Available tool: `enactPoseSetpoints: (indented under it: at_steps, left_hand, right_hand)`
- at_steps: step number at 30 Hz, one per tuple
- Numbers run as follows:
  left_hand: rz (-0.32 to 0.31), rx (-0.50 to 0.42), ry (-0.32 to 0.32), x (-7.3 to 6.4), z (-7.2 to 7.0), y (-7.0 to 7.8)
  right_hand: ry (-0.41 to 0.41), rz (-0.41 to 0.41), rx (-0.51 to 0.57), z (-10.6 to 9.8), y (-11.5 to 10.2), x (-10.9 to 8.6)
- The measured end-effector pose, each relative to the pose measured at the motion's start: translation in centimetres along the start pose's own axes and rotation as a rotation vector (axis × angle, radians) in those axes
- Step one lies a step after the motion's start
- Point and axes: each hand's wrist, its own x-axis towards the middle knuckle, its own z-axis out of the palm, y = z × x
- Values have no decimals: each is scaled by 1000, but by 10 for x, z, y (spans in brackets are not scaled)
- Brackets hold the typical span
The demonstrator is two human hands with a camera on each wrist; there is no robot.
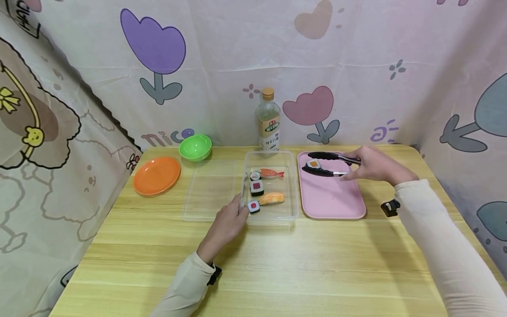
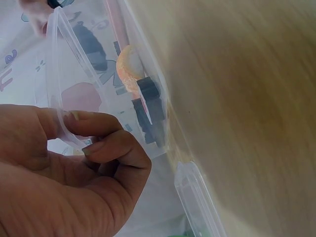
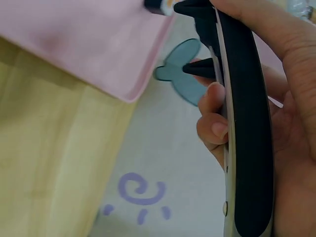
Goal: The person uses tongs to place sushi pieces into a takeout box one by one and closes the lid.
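Observation:
My left hand (image 1: pixel 229 220) pinches the left rim of a clear plastic container (image 1: pixel 292 211) between thumb and curled fingers. Inside lie toy sushi: a shrimp piece (image 1: pixel 272 173), an orange-topped piece (image 1: pixel 272 198) and several dark-edged rolls (image 1: pixel 256 188). Over the far part of a pink tray (image 1: pixel 334 202), my right hand (image 1: pixel 370 165) grips black-and-silver tongs (image 1: pixel 330 156). A sushi roll with an orange centre (image 1: pixel 314 164) is between the tong tips; whether they squeeze it I cannot tell. The right wrist view catches only part of that roll (image 3: pixel 157 6).
A clear lid (image 1: pixel 210 189) lies left of the container. Further left are an orange plate (image 1: pixel 157 176) and a green bowl (image 1: pixel 195 148). Behind the container stands a bottle (image 1: pixel 268 121) with a tan cap. A patterned cloth (image 1: pixel 222 53) hangs behind the wooden table (image 1: pixel 317 268).

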Motion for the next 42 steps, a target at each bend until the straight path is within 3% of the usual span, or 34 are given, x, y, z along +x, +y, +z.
enactPoseSetpoints:
  at_steps: [18,42]
  left_hand:
    - [-1,-17,-5,-2,0,2]
    - [-4,-14,-6,-1,-1,2]
  right_hand:
    - [17,94,77,28,31,4]
    - [20,82,89,33,37,3]
